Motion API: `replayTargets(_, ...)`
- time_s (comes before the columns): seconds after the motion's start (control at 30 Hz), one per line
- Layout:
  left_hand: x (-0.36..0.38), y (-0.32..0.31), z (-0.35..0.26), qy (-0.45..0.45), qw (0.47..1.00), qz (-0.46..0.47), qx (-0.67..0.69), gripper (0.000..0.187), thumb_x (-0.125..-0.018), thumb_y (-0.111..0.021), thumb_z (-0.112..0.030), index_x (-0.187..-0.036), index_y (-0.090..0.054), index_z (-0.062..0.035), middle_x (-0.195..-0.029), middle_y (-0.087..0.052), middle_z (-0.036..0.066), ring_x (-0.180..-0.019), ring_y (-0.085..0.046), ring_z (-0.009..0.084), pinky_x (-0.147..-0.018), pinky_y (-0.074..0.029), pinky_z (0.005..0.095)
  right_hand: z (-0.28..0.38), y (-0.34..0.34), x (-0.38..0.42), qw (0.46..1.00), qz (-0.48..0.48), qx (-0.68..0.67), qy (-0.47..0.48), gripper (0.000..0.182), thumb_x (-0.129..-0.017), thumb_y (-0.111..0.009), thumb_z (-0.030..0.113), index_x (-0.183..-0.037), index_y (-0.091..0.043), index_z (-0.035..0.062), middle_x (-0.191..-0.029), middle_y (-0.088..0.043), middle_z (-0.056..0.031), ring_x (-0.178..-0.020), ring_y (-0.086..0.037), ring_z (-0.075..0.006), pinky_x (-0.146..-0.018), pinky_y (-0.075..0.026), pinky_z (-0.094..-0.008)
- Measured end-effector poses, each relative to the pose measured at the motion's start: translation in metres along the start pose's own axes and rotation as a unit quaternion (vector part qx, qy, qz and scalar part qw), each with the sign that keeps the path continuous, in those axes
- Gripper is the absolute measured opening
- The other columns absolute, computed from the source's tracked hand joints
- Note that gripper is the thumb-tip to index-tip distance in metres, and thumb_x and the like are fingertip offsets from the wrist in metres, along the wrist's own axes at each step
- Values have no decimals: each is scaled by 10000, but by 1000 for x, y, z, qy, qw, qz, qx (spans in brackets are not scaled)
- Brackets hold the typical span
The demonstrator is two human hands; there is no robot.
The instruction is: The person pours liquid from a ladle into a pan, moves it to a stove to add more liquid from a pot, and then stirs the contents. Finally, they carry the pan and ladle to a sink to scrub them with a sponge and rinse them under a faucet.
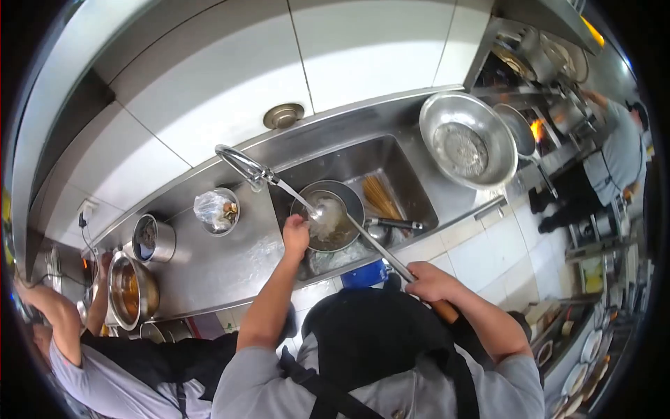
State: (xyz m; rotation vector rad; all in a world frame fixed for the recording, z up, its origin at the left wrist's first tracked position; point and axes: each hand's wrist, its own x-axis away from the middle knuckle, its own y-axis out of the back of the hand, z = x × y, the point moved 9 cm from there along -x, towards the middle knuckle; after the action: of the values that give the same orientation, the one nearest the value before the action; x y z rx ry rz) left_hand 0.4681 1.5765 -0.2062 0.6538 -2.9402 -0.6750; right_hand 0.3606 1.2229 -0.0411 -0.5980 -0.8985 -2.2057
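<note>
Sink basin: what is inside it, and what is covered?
The sink basin holds a round pan, yellowish sticks, a black-handled utensil and clear plastic. Whatever lies beneath the pan is hidden.

Round metal vessel [332, 248], open side up at left grip [296, 237]. Holds cloudy water and pale translucent contents [326, 223]; catches a running stream [293, 192]. From its rim, long steel handle [380, 250], slanting through right grip [429, 283] to wooden end [444, 311] just past it.

Could not make out the pale contents [329, 222] blurred by water [298, 197] beside the left hand [296, 236]; saw a person [129, 370] cut off, well left of the grip.
</note>
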Motion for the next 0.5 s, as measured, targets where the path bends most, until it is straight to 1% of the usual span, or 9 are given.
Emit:
replayTargets(0.07,14,-31,55,251,947,19,202,355,-865,-635,-93,-1199,-565,4,-1068,-633,87,-930,-611,183,-799,-499,309,-6,-4,8,998,-40,37,19,275,-763,-641,148,-937,-570,-52,-845,-624,-235,-771,-635,-355,-706,-503,-415)
replayTargets(0.13,20,-35,51,286,934,17,212,332,-888,-629,-95,-1203,-564,-15,-1079,-632,88,-947,-606,172,-811,-487,288,-7,-1,19,994,-76,76,7,282,-769,-615,163,-943,-568,-54,-894,-645,-260,-896,-629,-407,-775,-493,-433)
replayTargets(0.23,9,-23,18,178,963,-8,204,306,-905,-610,-92,-1194,-566,-2,-1112,-641,107,-1020,-605,183,-914,-462,316,-7,2,30,991,-76,114,-1,250,-772,-603,131,-960,-537,-21,-864,-656,-234,-833,-640,-418,-731,-506,-459)
replayTargets(0.27,3,-3,-11,75,980,-49,178,286,-920,-590,-106,-1186,-578,-3,-1124,-643,118,-1041,-609,213,-932,-463,333,-17,1,30,990,-81,114,-3,250,-772,-603,131,-960,-537,-21,-864,-656,-234,-833,-640,-418,-731,-506,-459)
replayTargets(0.3,2,17,-45,-30,984,-89,149,272,-934,-570,-121,-1178,-591,-3,-1137,-645,129,-1062,-614,244,-950,-465,351,-27,0,26,967,-128,218,31,229,-777,-596,112,-968,-526,5,-818,-653,-201,-769,-646,-397,-680,-511,-459)
replayTargets(0.33,5,26,-62,-31,985,-84,150,272,-934,-570,-121,-1178,-591,-3,-1137,-645,129,-1062,-614,244,-950,-465,351,-34,-5,23,930,-172,318,63,216,-783,-589,93,-976,-514,31,-771,-649,-169,-705,-653,-376,-629,-517,-460)
replayTargets(0.37,11,17,-96,-120,992,18,36,270,-941,-556,-142,-1170,-602,-8,-1153,-643,141,-1094,-603,284,-975,-456,374,-47,-11,17,931,-174,316,60,216,-783,-589,93,-976,-514,31,-771,-649,-169,-705,-653,-376,-629,-517,-460)
replayTargets(0.43,27,-16,-126,-307,922,187,-144,298,-937,-549,-188,-1177,-617,-26,-1234,-609,176,-1177,-551,366,-1028,-429,419,-52,-12,4,893,-228,373,107,189,-804,-565,73,-977,-490,69,-701,-627,-113,-608,-642,-339,-539,-506,-452)
replayTargets(0.5,13,-35,-121,-318,905,235,-158,323,-955,-521,-229,-1190,-615,-29,-1253,-601,181,-1187,-550,356,-1029,-429,415,-62,-17,-8,885,-239,379,123,175,-812,-560,79,-973,-490,72,-695,-621,-109,-606,-641,-334,-530,-502,-444)
